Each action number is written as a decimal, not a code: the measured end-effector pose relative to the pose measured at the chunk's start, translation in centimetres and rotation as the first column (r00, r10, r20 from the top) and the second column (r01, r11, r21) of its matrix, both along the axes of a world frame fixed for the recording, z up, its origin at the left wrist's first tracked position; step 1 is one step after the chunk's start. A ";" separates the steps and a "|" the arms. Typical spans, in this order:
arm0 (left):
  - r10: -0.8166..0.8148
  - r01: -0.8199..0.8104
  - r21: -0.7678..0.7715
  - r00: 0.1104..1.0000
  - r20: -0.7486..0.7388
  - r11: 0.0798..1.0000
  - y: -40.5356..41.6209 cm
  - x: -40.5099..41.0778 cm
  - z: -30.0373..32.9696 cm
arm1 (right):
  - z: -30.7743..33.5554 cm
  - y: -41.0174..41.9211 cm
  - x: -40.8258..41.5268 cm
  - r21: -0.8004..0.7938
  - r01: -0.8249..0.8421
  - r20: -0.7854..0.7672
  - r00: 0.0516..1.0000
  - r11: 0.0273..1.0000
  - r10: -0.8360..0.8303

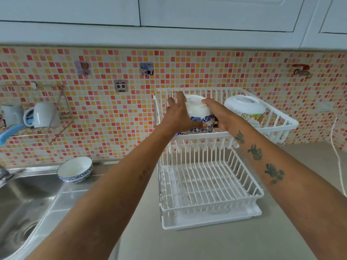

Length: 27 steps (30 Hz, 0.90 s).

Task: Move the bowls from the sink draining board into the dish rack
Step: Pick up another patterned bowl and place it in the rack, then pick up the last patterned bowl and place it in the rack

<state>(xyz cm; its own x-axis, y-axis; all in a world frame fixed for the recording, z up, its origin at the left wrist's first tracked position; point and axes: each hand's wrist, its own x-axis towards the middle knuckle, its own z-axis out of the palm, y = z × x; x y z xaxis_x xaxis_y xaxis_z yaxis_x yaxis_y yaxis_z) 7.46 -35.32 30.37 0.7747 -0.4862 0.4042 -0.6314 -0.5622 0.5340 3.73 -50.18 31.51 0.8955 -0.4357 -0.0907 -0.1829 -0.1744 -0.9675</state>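
Up on the rack's (277, 117) top tier | left hand (178, 115) and right hand (219, 115) cup upturned bowl (199, 117) | seat rim flat, clear of neighbouring bowl (244, 107), then let go.

- Before me, a mosaic wall (112, 113) of red, orange and cream tiles.
- White cupboards (206, 12) overhead.
- Grey worktop (206, 244) below, its right edge carrying a white cord (338, 162).
- Even, soft light.
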 end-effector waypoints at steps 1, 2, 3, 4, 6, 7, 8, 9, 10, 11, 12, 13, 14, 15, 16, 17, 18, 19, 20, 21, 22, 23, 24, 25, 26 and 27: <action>0.001 -0.001 0.015 1.000 -0.009 1.000 0.0 0.0 0.0 | -0.1 -0.1 0.1 0.001 -0.001 -0.006 1.000 1.000 0.001; 0.003 -0.003 0.033 1.000 -0.018 0.999 -0.1 0.0 0.0 | -0.2 -0.1 0.2 0.001 0.000 -0.014 1.000 1.000 0.000; 0.005 -0.004 0.051 1.000 -0.024 0.999 -0.1 0.1 0.0 | -0.3 0.0 0.2 -0.003 0.000 -0.022 1.000 1.000 -0.001; 0.007 -0.005 0.065 1.000 -0.030 0.998 -0.1 0.1 -0.1 | -0.3 -0.1 0.3 -0.009 0.005 -0.034 0.999 1.000 -0.006; 0.001 0.002 0.074 0.999 -0.040 0.997 0.0 0.1 0.0 | -0.5 -0.2 0.6 -0.017 0.021 -0.051 0.998 1.000 -0.022; -0.003 0.006 0.069 0.999 -0.042 0.998 0.0 0.1 0.0 | -0.5 -0.2 0.6 -0.023 0.021 -0.052 0.998 1.000 -0.022; -0.003 0.005 0.066 0.999 -0.044 0.998 0.1 0.1 0.0 | -0.5 -0.2 0.6 -0.032 0.017 -0.052 0.998 0.999 -0.019; 0.002 0.002 0.065 0.999 -0.051 0.998 0.1 0.0 -0.1 | -0.6 -0.2 0.7 -0.039 0.019 -0.048 0.999 0.999 -0.021; 0.005 -0.001 0.072 0.998 -0.065 0.997 0.2 -0.1 -0.1 | -0.6 -0.2 0.8 -0.051 0.024 -0.047 0.999 0.998 -0.026; 0.004 0.003 0.083 0.997 -0.080 0.997 0.1 -0.3 -0.1 | -0.6 -0.3 0.7 -0.063 0.037 -0.044 0.998 0.997 -0.039; 0.003 0.004 0.091 0.997 -0.083 0.996 0.2 -0.6 0.0 | -0.6 -0.2 0.7 -0.091 0.053 -0.031 0.998 0.994 -0.056; 0.000 0.006 0.084 0.998 -0.069 0.996 0.3 -0.8 0.1 | -0.6 -0.2 0.8 -0.144 0.081 -0.001 0.997 0.986 -0.082; -0.005 0.007 0.047 0.999 -0.036 0.999 0.4 -1.1 0.4 | -0.5 -0.1 0.7 -0.232 0.129 0.041 0.992 0.964 -0.122; -0.009 0.009 -0.030 1.000 0.010 1.000 0.8 -1.3 0.7 | -0.3 0.2 0.6 -0.336 0.182 0.109 0.982 0.924 -0.154; -0.010 0.018 -0.133 0.998 0.061 0.991 1.3 -1.5 1.1 | 0.0 0.6 0.3 -0.419 0.238 0.196 0.966 0.876 -0.169; -0.007 0.032 -0.246 0.995 0.103 0.969 1.9 -1.7 1.4 | 0.3 1.2 0.0 -0.454 0.287 0.290 0.943 0.844 -0.164; -0.001 0.042 -0.344 0.993 0.119 0.938 2.7 -1.9 1.8 | 0.6 1.8 -0.2 -0.465 0.324 0.374 0.915 0.824 -0.149; 0.004 0.044 -0.426 0.994 0.110 0.904 3.5 -1.9 2.1 | 0.9 2.4 -0.3 -0.462 0.359 0.442 0.886 0.811 -0.141; 0.004 0.035 -0.492 0.997 0.079 0.870 4.4 -1.8 2.2 | 1.2 3.4 -0.3 -0.459 0.390 0.490 0.861 0.798 -0.138; 0.003 0.019 -0.544 0.999 0.039 0.839 5.3 -1.4 2.2 | 1.6 4.5 0.0 -0.458 0.407 0.521 0.843 0.790 -0.133; 0.006 -0.005 -0.582 1.000 0.000 0.813 6.3 -0.8 2.2 | 2.1 6.0 0.3 -0.449 0.406 0.547 0.830 0.796 -0.114; 0.009 -0.034 -0.611 0.999 -0.043 0.791 7.4 0.0 2.1 | 2.6 7.9 0.7 -0.432 0.392 0.568 0.818 0.812 -0.093; 0.011 -0.067 -0.635 0.996 -0.091 0.769 8.6 0.9 2.0 | 3.1 9.8 1.4 -0.412 0.372 0.594 0.802 0.832 -0.064; 0.017 -0.104 -0.657 0.990 -0.137 0.746 9.8 1.8 1.8 | 3.6 11.9 2.2 -0.398 0.350 0.622 0.782 0.848 -0.031; 0.031 -0.140 -0.673 0.985 -0.172 0.726 11.2 2.7 1.7 | 4.0 13.9 3.1 -0.392 0.332 0.646 0.763 0.858 -0.001; 0.051 -0.174 -0.683 0.979 -0.196 0.709 12.6 3.6 1.4 | 4.4 16.0 4.1 -0.392 0.314 0.661 0.750 0.865 0.027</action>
<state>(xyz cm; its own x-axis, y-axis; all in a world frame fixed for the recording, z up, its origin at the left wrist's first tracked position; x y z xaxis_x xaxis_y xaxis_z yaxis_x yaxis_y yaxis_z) 11.07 -22.68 31.77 0.8853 -0.0209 0.4646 -0.4650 -0.0555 0.8836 7.88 -34.18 35.88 0.5875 -0.3979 0.7046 0.3714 -0.6410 -0.6717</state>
